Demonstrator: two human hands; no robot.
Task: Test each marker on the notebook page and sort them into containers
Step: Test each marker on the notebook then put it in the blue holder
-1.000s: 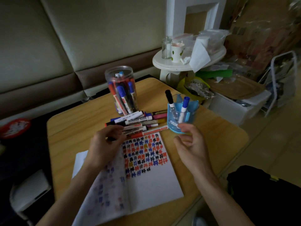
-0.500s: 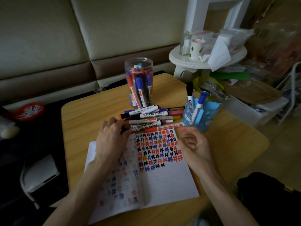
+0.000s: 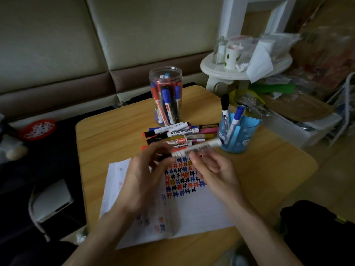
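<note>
The left hand (image 3: 142,179) and right hand (image 3: 213,169) each pinch one blurred white marker (image 3: 199,147) just above the open notebook (image 3: 201,208). Beyond it lie loose markers (image 3: 176,133), with a clear jar (image 3: 166,96) and a blue cup (image 3: 238,135) standing on the surface (image 3: 269,169).

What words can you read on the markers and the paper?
"WHITEBOARD MARKER": on a white marker in the loose pile.
"#" signs in many colours: on the notebook page.
Too blurred to read: the held marker, the jar's markers, the blue cup.
</note>
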